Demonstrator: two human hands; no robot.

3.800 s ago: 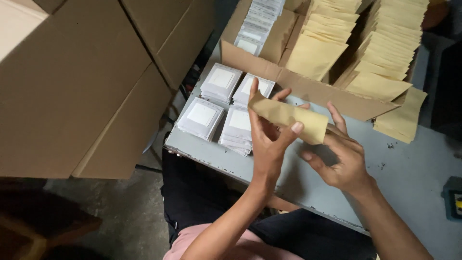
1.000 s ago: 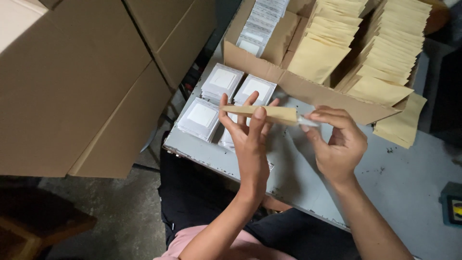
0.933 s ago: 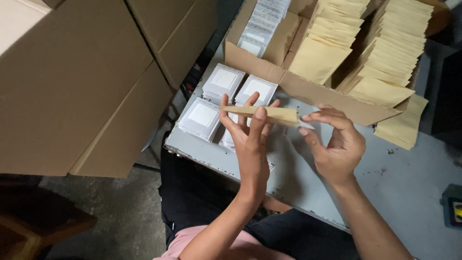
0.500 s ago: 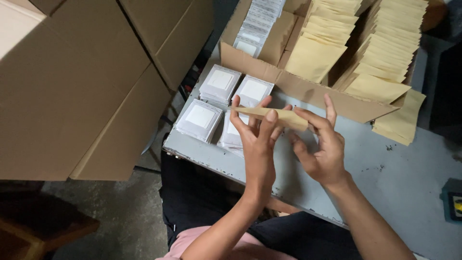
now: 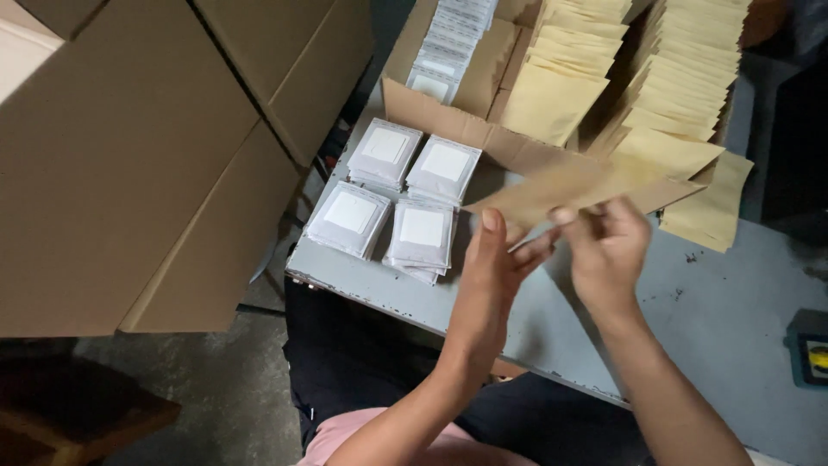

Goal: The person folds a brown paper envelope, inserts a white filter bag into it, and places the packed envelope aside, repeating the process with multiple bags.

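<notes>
Both hands hold one tan paper envelope (image 5: 552, 192) above the grey table (image 5: 716, 302). My left hand (image 5: 493, 269) pinches its near left edge with the thumb on top. My right hand (image 5: 608, 246) grips its right side. The envelope lies nearly flat, tilted up to the right, in front of the cardboard box flap. Left of the hands lie stacks of white square packets in clear wrap (image 5: 423, 235), apart from my fingers.
An open cardboard box (image 5: 440, 112) at the back holds rows of tan envelopes (image 5: 681, 95) and a row of white packets (image 5: 448, 43). Large closed cartons (image 5: 129, 164) stand at the left. A small dark device (image 5: 811, 358) sits at the right edge.
The envelope has turned from edge-on to nearly flat and shifted right. My right hand now grips its right side; the packet end poking out a second ago is no longer seen.
</notes>
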